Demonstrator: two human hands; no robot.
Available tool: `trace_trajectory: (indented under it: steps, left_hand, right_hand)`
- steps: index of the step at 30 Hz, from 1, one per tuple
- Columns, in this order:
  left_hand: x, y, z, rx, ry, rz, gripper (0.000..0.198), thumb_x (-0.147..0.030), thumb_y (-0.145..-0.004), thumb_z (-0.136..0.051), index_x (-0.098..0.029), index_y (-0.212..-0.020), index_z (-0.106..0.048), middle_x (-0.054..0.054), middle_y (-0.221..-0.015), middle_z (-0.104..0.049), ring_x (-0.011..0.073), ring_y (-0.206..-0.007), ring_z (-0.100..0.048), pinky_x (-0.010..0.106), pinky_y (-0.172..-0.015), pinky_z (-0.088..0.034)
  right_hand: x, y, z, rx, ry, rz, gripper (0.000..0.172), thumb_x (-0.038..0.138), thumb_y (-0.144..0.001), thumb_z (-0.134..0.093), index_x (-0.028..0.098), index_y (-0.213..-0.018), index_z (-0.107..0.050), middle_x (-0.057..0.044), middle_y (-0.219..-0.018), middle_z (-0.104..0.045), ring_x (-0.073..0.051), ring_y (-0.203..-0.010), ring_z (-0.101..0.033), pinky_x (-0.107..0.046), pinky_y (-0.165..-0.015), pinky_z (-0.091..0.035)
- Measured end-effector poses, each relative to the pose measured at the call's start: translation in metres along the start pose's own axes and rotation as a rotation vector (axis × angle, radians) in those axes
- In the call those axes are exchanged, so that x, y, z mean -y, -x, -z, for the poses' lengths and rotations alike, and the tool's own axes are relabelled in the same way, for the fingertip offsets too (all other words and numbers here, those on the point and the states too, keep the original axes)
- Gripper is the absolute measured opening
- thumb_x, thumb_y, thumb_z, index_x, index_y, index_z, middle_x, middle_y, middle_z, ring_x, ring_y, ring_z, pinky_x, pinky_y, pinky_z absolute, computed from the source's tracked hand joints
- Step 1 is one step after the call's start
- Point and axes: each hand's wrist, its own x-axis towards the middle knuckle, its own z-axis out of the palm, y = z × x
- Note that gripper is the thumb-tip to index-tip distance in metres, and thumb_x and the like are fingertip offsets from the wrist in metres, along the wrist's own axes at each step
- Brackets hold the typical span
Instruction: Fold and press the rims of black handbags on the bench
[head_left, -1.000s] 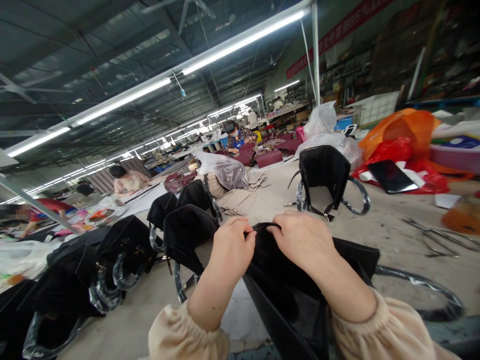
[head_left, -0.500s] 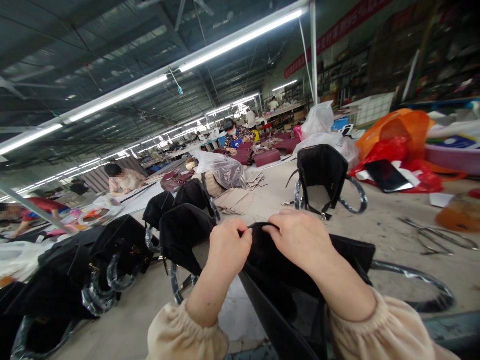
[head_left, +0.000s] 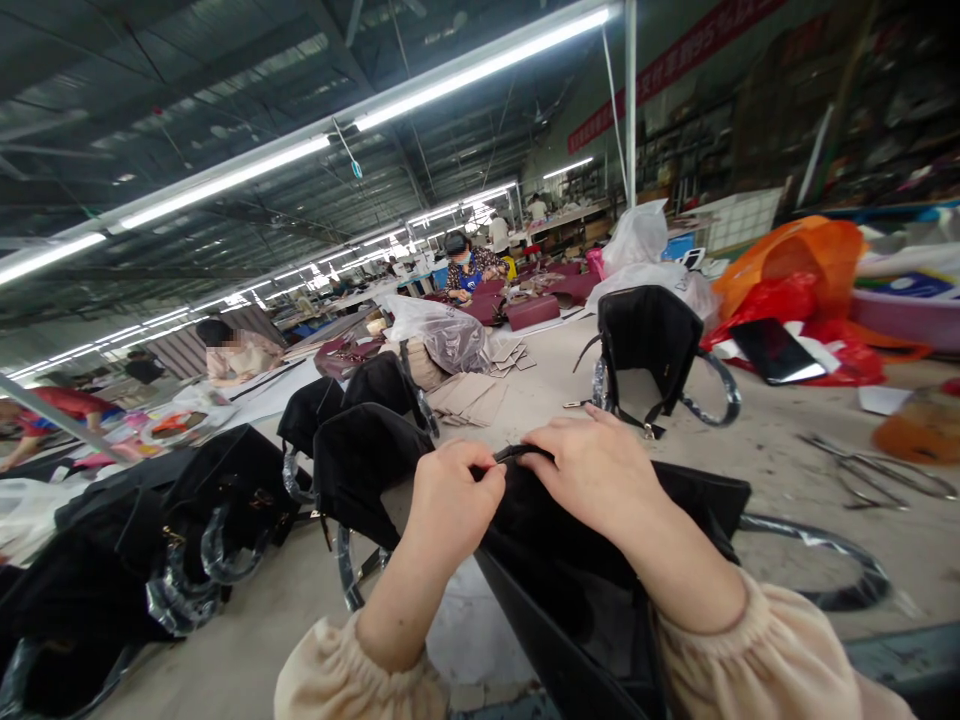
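Left hand (head_left: 456, 495) and right hand (head_left: 596, 468) both pinch the rim (head_left: 514, 453) of a black bag (head_left: 559, 575) at the tabletop's (head_left: 780, 465) near edge. Uneven finger tension could pucker the rim; a slipped pinch could misalign it.

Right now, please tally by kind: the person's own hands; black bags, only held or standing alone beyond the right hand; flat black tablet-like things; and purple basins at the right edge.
Hands: 2 (left hand, right hand)
Black bags: 2 (held bag, standing bag)
Tablet-like things: 1
Purple basins: 1
Total: 6
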Motion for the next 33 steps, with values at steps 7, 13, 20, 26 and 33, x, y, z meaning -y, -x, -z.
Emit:
trace_trajectory:
  steps: [7, 13, 20, 26, 33]
  left_hand:
    - [0.002, 0.000, -0.001, -0.025, -0.062, 0.058, 0.012, -0.016, -0.072, -0.063, -0.019, -0.061, -0.067, 0.001, -0.073, -0.070, 0.0152, -0.073, -0.063, 0.026, -0.072, -0.048]
    - [0.000, -0.003, -0.003, -0.021, -0.097, 0.061, 0.014, -0.015, -0.072, -0.061, -0.018, -0.059, -0.065, 0.000, -0.070, -0.068, 0.0149, -0.071, -0.062, 0.026, -0.069, -0.046]
    - [0.003, -0.004, -0.004, -0.007, -0.082, 0.076, 0.014, -0.017, -0.073, -0.060, -0.018, -0.060, -0.062, -0.001, -0.067, -0.066, 0.0138, -0.066, -0.060, 0.025, -0.067, -0.045]
    - [0.005, -0.004, -0.001, 0.044, -0.049, 0.093, 0.013, -0.018, -0.073, -0.063, -0.018, -0.060, -0.063, 0.000, -0.071, -0.068, 0.0148, -0.072, -0.062, 0.026, -0.072, -0.046]
    - [0.004, 0.002, 0.014, 0.130, -0.011, 0.154, 0.018, -0.024, -0.069, -0.069, -0.022, -0.085, -0.060, -0.002, -0.078, -0.068, 0.0163, -0.073, -0.065, 0.026, -0.068, -0.048]
  right_hand:
    - [0.001, -0.003, -0.003, 0.007, -0.027, 0.026, 0.020, 0.034, -0.091, -0.053, 0.028, -0.089, -0.072, -0.001, -0.089, -0.073, -0.019, -0.089, -0.065, -0.044, -0.104, -0.025]
    - [0.001, -0.003, -0.004, -0.042, -0.008, 0.020, 0.022, 0.032, -0.092, -0.053, 0.026, -0.082, -0.071, 0.000, -0.086, -0.072, -0.017, -0.082, -0.064, -0.044, -0.106, -0.022]
    - [0.008, -0.003, -0.010, -0.090, 0.013, 0.008, 0.018, 0.029, -0.090, -0.054, 0.024, -0.081, -0.069, 0.000, -0.083, -0.070, -0.019, -0.081, -0.062, -0.054, -0.107, -0.013]
    - [0.007, -0.007, -0.008, -0.053, -0.020, 0.003, 0.021, 0.028, -0.091, -0.052, 0.025, -0.080, -0.070, 0.000, -0.083, -0.070, -0.017, -0.079, -0.062, -0.048, -0.107, -0.017]
    - [0.001, -0.009, -0.009, -0.046, 0.002, -0.025, 0.024, 0.031, -0.091, -0.050, 0.024, -0.076, -0.068, -0.001, -0.081, -0.070, -0.017, -0.078, -0.062, -0.043, -0.103, -0.026]
